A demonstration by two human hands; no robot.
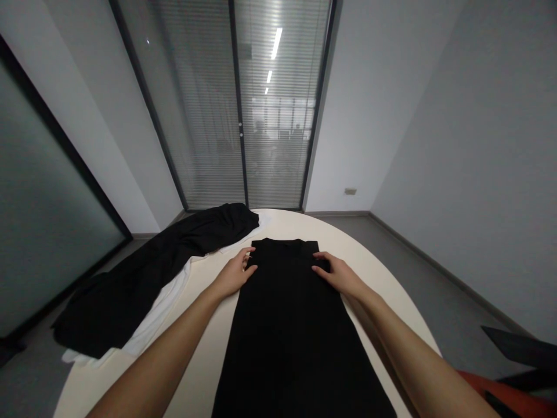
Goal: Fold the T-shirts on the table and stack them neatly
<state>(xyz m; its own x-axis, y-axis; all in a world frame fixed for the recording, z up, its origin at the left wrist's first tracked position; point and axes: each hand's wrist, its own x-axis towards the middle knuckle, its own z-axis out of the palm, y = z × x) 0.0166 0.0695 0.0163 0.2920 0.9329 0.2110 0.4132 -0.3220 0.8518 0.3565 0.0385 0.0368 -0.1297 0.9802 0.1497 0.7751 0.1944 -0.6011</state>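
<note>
A black garment (289, 331) lies flat in a long folded strip, its neckline-like end farthest from me and its near end running out of view at the bottom. My left hand (232, 274) rests at its far left edge, thumb and index finger apart with their tips on the cloth. At the opposite edge, my right hand (342, 276) touches the fabric in a similar way, thumb and forefinger spread. The other fingers of both hands are partly hidden. No cloth is visibly pinched by either hand.
Both garments lie on a round cream table (374, 278). Black clothing (174, 249) is heaped along its left side, with white cloth (167, 296) under it. An orange and black chair (509, 383) stands at lower right. Glass panels with blinds (278, 151) are behind.
</note>
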